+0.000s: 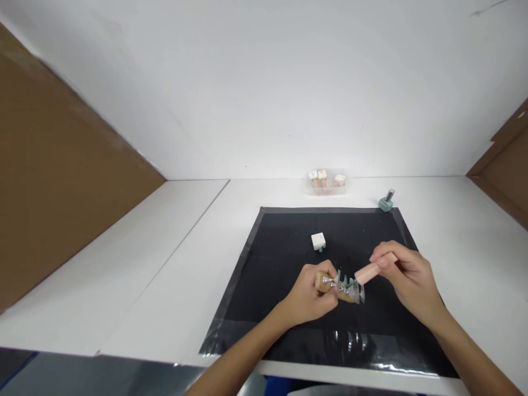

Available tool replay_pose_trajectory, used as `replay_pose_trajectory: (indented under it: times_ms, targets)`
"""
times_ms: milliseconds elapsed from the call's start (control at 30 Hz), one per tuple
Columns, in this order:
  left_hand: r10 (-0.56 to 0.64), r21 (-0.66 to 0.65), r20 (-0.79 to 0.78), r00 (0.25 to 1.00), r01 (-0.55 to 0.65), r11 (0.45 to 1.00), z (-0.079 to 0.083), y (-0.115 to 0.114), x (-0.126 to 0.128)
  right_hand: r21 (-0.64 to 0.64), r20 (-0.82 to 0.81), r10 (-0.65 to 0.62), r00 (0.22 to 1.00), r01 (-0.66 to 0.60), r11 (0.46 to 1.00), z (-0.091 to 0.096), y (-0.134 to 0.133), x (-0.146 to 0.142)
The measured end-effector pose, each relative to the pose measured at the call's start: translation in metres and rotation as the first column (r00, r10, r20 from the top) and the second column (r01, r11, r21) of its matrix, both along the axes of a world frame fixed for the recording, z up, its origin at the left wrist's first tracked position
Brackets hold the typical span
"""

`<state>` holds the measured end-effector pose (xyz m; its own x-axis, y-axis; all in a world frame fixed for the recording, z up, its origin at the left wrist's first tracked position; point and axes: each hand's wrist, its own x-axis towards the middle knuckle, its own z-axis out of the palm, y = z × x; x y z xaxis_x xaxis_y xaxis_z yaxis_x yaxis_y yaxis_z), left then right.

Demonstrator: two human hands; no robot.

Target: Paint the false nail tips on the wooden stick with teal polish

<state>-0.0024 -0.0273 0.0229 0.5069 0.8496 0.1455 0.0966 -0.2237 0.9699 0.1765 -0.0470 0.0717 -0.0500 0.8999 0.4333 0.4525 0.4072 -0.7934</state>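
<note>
My left hand (pixel 315 291) is closed around a nail-tip display stand (pixel 322 281), tan with shiny metal parts. Several nail tips (pixel 355 291) stick out of it, some clear and some coated teal. In my right hand (pixel 406 275) is a nail polish brush with a long pink cap (pixel 367 273), gripped between thumb and fingers. Its bristle end points left and meets the tips, or hangs very near them. Beyond my left hand sits a square white bottle (pixel 318 241) with a teal-stained neck.
A black mat (pixel 280 253) with clear taped edges covers part of the white table (pixel 173 286). At the back stands a clear tray (pixel 326 190) holding several white bottles with pink caps. A teal bottle with a silver cap (pixel 386 201) rests at the mat's far right corner.
</note>
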Motion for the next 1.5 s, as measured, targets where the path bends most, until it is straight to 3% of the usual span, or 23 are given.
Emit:
replay_pose_trajectory:
  times_ms: [67,200,367,467,633,767,933,1067,1200,1267,1367,1500]
  targets:
    - [-0.001,0.014,0.002,1.0,0.001,1.0,0.0,0.0,0.0,-0.014,0.022,0.038,0.999,-0.038,0.999,0.0,0.0,0.0]
    - [0.002,0.008,-0.025,1.0,-0.001,1.0,0.0,0.0,0.0,-0.017,0.016,-0.036,0.999,0.037,0.999,0.0,0.0,0.001]
    - [-0.009,0.044,-0.042,0.999,0.011,0.999,0.003,0.0,0.0,-0.061,0.042,0.095,0.995,-0.093,0.994,0.001,0.001,0.002]
    - [-0.017,0.06,-0.036,0.999,0.019,0.998,0.004,0.0,0.0,-0.065,0.026,0.051,0.998,-0.049,0.997,0.0,0.002,0.003]
    - [-0.039,0.056,-0.032,0.999,0.041,0.998,0.005,0.0,0.002,-0.096,0.053,0.112,0.992,-0.106,0.99,0.0,0.002,0.003]
    - [-0.036,0.062,-0.03,0.999,0.038,0.997,0.005,-0.001,0.003,-0.088,0.023,0.02,1.0,-0.018,0.996,0.0,0.002,0.003]
    - [-0.048,0.073,-0.026,0.998,0.05,0.996,0.005,-0.001,0.002,-0.092,0.03,0.085,0.996,-0.082,0.992,-0.002,0.002,0.003]
    - [-0.051,0.031,-0.03,0.998,0.052,0.998,0.006,-0.001,0.002,-0.081,0.008,0.007,1.0,-0.006,0.997,-0.001,0.002,0.004]
    - [-0.047,-0.019,-0.007,0.999,0.046,0.999,0.006,0.0,0.001,-0.083,0.007,0.104,0.995,-0.103,0.991,-0.002,0.002,0.005]
    - [-0.049,-0.071,0.017,0.999,0.05,0.996,0.004,0.0,0.0,-0.091,0.002,0.06,0.998,-0.059,0.994,-0.004,0.001,0.005]
    - [-0.086,-0.217,0.115,0.99,0.109,0.97,-0.002,0.0,-0.001,-0.052,-0.076,-0.023,0.997,0.019,0.998,-0.007,0.0,0.004]
    - [-0.151,-0.332,0.262,0.953,0.236,0.913,-0.01,0.0,-0.001,-0.024,-0.064,0.07,0.996,-0.071,0.997,-0.007,-0.001,0.003]
